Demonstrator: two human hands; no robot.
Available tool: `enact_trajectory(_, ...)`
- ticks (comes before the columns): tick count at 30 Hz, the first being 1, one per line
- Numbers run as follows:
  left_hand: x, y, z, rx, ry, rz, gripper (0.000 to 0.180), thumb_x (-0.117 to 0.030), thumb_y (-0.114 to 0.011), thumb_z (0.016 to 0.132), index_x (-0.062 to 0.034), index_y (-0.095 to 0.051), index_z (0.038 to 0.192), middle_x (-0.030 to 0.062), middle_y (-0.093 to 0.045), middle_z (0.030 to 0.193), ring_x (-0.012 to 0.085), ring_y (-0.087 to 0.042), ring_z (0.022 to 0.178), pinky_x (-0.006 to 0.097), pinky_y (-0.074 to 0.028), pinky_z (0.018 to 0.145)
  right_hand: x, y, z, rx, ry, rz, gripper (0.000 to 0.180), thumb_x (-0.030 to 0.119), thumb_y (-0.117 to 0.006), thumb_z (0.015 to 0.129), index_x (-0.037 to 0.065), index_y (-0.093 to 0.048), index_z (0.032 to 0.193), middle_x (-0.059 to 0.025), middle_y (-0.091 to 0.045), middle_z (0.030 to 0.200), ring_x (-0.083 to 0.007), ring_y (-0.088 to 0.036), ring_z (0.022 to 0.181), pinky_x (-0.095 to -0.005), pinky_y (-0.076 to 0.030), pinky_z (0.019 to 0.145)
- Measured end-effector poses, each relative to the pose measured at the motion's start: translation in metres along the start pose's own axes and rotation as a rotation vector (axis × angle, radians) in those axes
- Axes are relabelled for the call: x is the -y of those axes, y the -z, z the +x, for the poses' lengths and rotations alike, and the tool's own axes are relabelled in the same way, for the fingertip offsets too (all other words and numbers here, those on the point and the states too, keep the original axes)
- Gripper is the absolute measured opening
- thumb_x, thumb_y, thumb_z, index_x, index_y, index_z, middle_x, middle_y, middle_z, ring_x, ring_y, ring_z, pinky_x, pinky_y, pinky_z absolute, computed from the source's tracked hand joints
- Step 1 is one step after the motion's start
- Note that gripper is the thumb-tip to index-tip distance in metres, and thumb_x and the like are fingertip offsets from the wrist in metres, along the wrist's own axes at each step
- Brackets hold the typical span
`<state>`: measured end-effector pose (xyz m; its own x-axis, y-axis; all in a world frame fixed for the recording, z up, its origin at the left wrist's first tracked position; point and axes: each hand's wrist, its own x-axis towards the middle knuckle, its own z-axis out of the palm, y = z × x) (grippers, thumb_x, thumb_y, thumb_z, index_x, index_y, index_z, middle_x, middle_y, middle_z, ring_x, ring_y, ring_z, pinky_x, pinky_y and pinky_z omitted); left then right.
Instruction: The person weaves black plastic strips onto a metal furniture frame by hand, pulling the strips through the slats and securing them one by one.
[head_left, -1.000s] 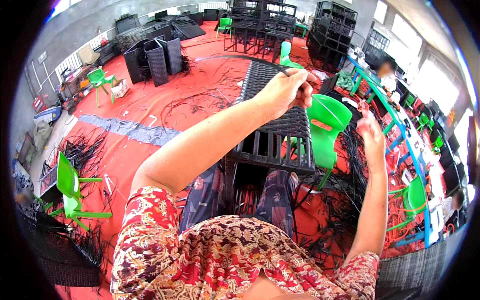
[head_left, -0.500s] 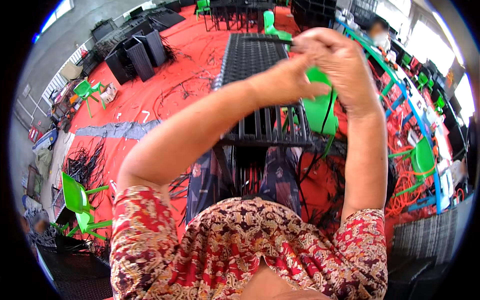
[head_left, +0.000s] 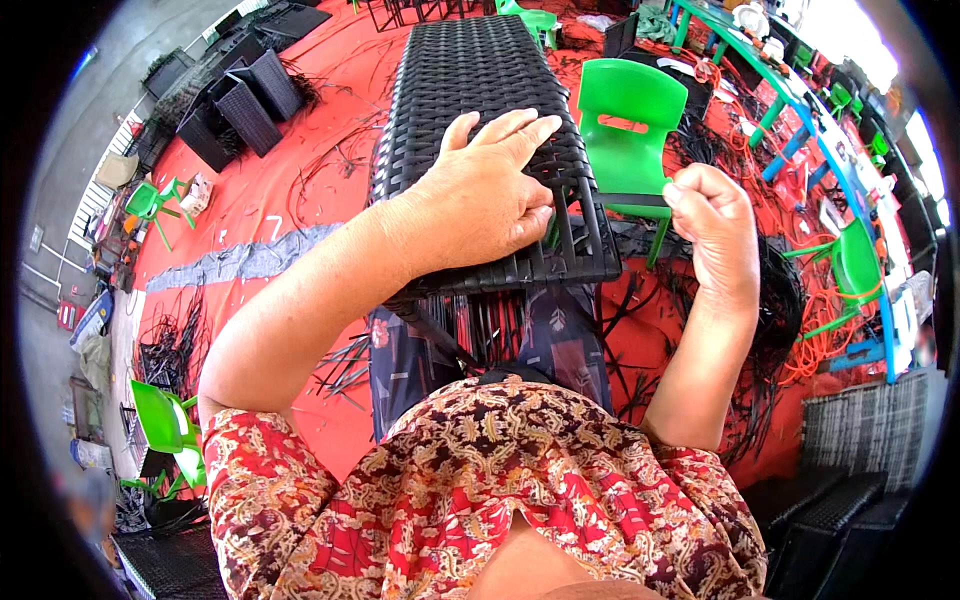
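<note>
In front of me a black woven frame (head_left: 455,75) stretches away, closely woven at its far part and with bare lengthwise strips at the near end. My left hand (head_left: 490,185) rests on the weave near its right side, some fingers stretched out and others curled. Off to the right, my right hand (head_left: 712,215) is closed in a fist around the end of a flat black strip (head_left: 640,199). That strip runs nearly level from the frame's right edge to my fist and looks taut. What lies under my left palm is hidden.
Just beyond the strip stands a green plastic chair (head_left: 630,125). Black strip offcuts (head_left: 175,345) litter the red floor covering (head_left: 330,215). Dark woven pieces (head_left: 245,110) stand at the far left. A long blue-green table (head_left: 800,110) lines the right, with orange cord (head_left: 815,345) below it.
My hands, close together over the frame's far right side before, are now apart. The left has come down onto the weave; the right has moved lower, with the strip stretched out sideways.
</note>
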<state>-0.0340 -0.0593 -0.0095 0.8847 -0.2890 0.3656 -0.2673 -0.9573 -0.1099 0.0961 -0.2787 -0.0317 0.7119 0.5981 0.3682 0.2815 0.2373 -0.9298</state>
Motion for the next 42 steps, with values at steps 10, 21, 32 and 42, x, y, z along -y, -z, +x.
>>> enact_trajectory(10, 0.001, -0.010, 0.002, -0.016, 0.129, -0.384, 0.027, -0.027, -0.064, 0.081, -0.0046, -0.069, 0.095, 0.0221, -0.039, 0.138, 0.0351, -0.034, 0.130, 0.043, -0.023, 0.107, -0.020, -0.010, 0.010, 0.119, -0.109, 0.021, 0.021, 0.007, -0.061, 0.081, 0.007, -0.052, 0.062, 0.0101, -0.043, 0.062, 0.0000, -0.035, 0.059, -0.0193, -0.028, 0.054)
enact_trajectory(21, -0.006, -0.016, 0.006, -0.016, 0.153, -0.412, 0.027, -0.030, -0.067, 0.079, -0.0103, -0.071, 0.098, 0.0214, -0.040, 0.138, 0.0337, -0.035, 0.130, 0.042, -0.023, 0.107, -0.013, 0.004, 0.007, 0.199, -0.090, -0.042, 0.023, 0.005, -0.059, 0.080, 0.008, -0.047, 0.059, 0.0097, -0.042, 0.061, -0.0004, -0.034, 0.058, -0.0202, -0.028, 0.054)
enact_trajectory(32, -0.002, -0.012, 0.015, 0.043, 0.201, -0.690, 0.015, -0.016, -0.071, 0.074, -0.0035, -0.071, 0.081, 0.0200, -0.048, 0.132, 0.0284, -0.040, 0.127, 0.037, -0.029, 0.104, -0.018, -0.018, 0.007, 0.199, -0.086, -0.147, 0.017, 0.009, -0.066, 0.083, 0.006, -0.056, 0.069, 0.0082, -0.046, 0.064, -0.0013, -0.040, 0.059, -0.0193, -0.033, 0.053)
enact_trajectory(42, 0.001, -0.001, 0.015, -0.110, 0.304, -1.445, 0.011, -0.011, -0.068, 0.079, -0.0011, -0.069, 0.082, 0.0117, -0.058, 0.117, 0.0217, -0.040, 0.125, 0.033, -0.032, 0.101, -0.002, -0.049, 0.009, 0.119, 0.435, -0.572, 0.020, 0.022, -0.066, 0.084, 0.003, -0.067, 0.091, -0.0117, -0.051, 0.129, -0.0271, -0.044, 0.121, -0.0369, -0.032, 0.102)
